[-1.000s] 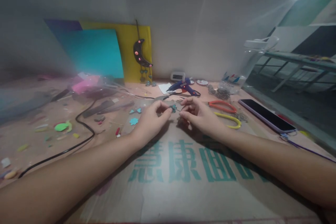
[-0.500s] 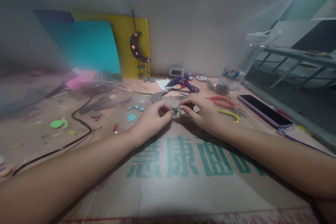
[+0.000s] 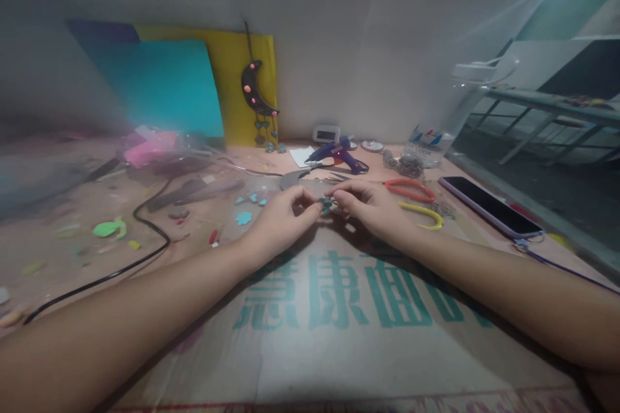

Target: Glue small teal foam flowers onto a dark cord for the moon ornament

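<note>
Between my two hands, over the printed cardboard [image 3: 310, 355], is a small dark teal charm [image 3: 326, 205], seemingly flower-shaped. My left hand [image 3: 293, 210] pinches its left side between thumb and forefinger. The thumb and forefinger of my right hand [image 3: 368, 203] are closed at the charm's right edge; whatever they grip is hidden. Left of my left hand lie a light blue flower piece [image 3: 243, 218] and several small blue heart-like pieces [image 3: 254, 198]. Beyond my right hand are pliers with red handles [image 3: 411, 190] and a yellow curved handle [image 3: 429, 214].
A blue glue gun [image 3: 336, 153] rests at the back, near a small white digital display [image 3: 326, 133]. A phone [image 3: 491, 206] and a clear bottle [image 3: 431, 135] stand right. A moon ornament [image 3: 256, 90] hangs before yellow card. A black cable [image 3: 145, 251] crosses the left side.
My right fingertips have moved in slightly and now meet the charm's right edge, and more of the charm shows. My left hand keeps its pinch in nearly the same place.
</note>
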Demonstrator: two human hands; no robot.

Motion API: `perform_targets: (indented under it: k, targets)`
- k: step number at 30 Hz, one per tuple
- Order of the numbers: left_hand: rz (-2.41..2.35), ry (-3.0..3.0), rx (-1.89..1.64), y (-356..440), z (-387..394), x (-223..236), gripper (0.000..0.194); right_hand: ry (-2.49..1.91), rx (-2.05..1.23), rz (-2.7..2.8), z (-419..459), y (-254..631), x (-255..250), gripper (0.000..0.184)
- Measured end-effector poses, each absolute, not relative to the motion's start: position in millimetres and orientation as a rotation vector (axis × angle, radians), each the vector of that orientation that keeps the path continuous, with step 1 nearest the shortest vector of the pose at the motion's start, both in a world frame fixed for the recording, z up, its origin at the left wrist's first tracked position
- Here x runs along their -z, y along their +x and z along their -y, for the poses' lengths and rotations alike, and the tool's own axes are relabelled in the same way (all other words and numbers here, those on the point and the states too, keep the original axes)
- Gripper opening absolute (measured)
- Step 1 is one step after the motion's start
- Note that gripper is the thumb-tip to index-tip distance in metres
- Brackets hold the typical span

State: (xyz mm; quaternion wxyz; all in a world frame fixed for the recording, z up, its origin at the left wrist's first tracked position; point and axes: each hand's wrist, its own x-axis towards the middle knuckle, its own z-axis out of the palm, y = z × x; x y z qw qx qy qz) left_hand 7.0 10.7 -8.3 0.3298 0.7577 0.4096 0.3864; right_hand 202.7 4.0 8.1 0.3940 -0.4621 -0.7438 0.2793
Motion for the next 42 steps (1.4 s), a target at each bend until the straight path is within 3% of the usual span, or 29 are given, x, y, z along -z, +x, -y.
perform_targets:
  k: [6,13,20,26,37,42]
  targets:
    - [-1.124,1.925,-1.038,6.6,-12.8,8.2,0.016,-1.060,-0.844,1.865,-5.2,205.2,-3.3,0.029]
    - [-1.115,1.930,-1.090,5.0,-11.6,7.1,0.015,-1.191,-0.648,1.915,-1.6,203.7,-3.0,0.026]
    - [-1.101,1.935,-1.071,5.4,-11.5,6.9,0.016,-1.216,-0.905,1.862,-4.6,203.7,2.0,0.035]
    - [-1.063,1.931,-1.021,6.4,-11.2,6.9,0.016,-1.310,-1.004,1.790,-2.9,202.0,-0.5,0.029]
    - [-1.061,1.908,-1.039,5.0,-7.0,4.5,0.020,-1.294,-0.858,1.892,-1.8,201.2,0.8,0.027]
    - [-1.131,1.941,-1.034,4.6,-8.5,5.5,0.019,-1.142,-0.518,2.014,-3.4,205.1,1.9,0.019]
